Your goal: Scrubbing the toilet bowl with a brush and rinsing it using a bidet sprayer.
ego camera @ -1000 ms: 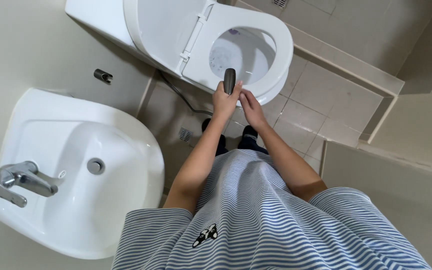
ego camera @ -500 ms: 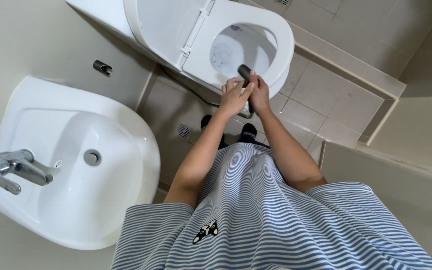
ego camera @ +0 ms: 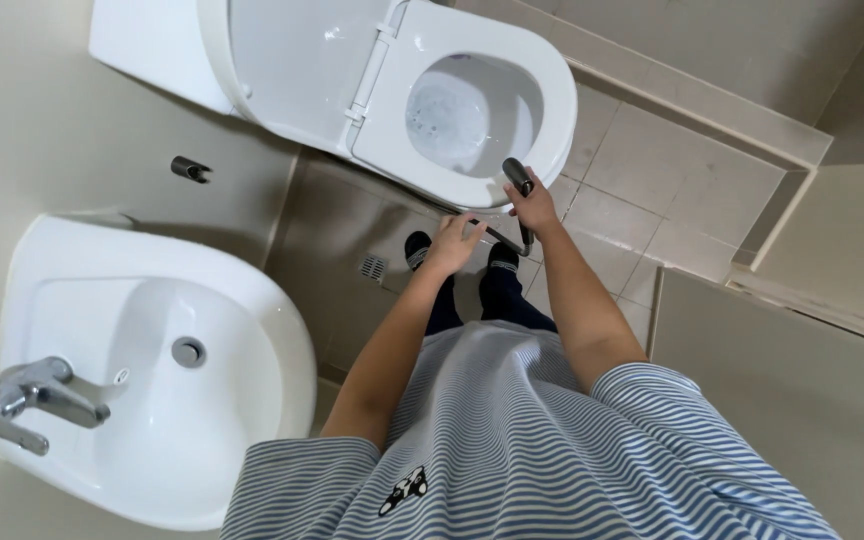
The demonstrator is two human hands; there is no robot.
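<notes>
Here the right hand [ego camera: 535, 207] grips a dark sprayer handle [ego camera: 518, 178] over the toilet rim [ego camera: 562, 120]; left hand [ego camera: 452, 243] open beside it.

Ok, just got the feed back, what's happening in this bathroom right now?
A person in a striped shirt stands at an open toilet, seat lid up. The right hand grips a dark sprayer handle held over the front rim of the bowl; a thin hose appears to hang from it. The left hand is open just beside it, fingers near the hose, holding nothing clearly. A white sink with a metal tap sits off to the left.
</notes>
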